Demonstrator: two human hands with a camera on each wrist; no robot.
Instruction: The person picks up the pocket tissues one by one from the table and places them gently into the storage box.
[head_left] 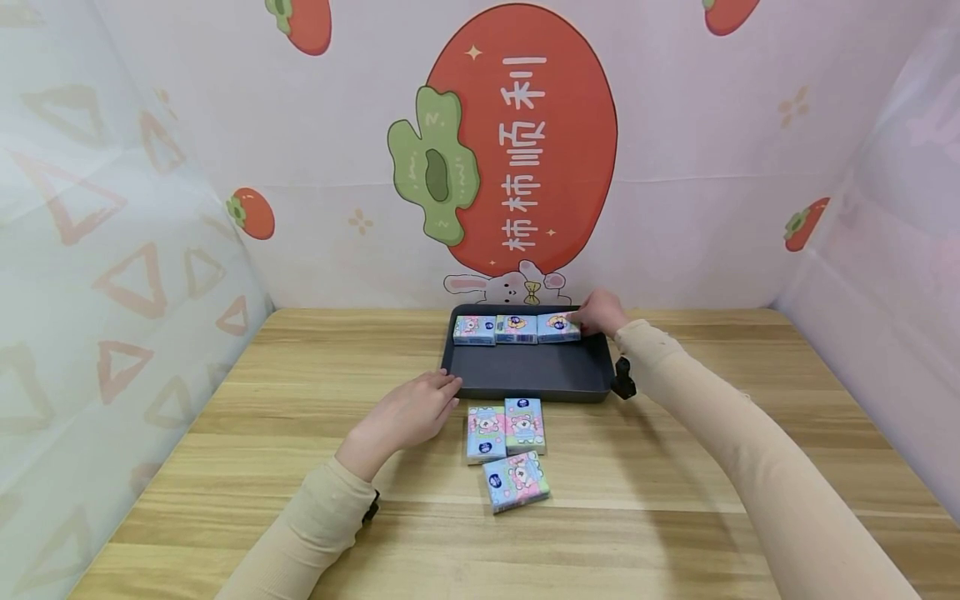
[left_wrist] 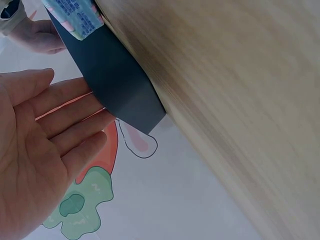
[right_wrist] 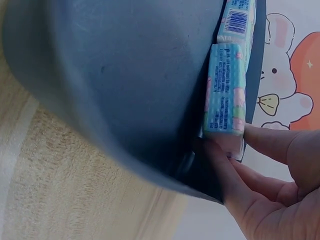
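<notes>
A dark grey rectangular tray (head_left: 534, 367) lies on the table with three small packs of tissues in a row along its far side. My right hand (head_left: 602, 313) pinches the end of the rightmost tissue pack (right_wrist: 225, 90), thumb and fingers on either side of it. The middle pack (head_left: 516, 327) and the left pack (head_left: 474, 329) stand beside it, end to end. My left hand (head_left: 411, 408) has its fingers straight, with the tips at the tray's near left corner; in the left wrist view its palm is turned to the camera.
In front of the tray, two tissue packs (head_left: 486, 433) (head_left: 524, 425) lie side by side on the wooden table (head_left: 675, 500). Nearer to me lies a third, slanted pack (head_left: 516, 481). A printed cloth wall (head_left: 337, 125) rises behind the table and at both sides.
</notes>
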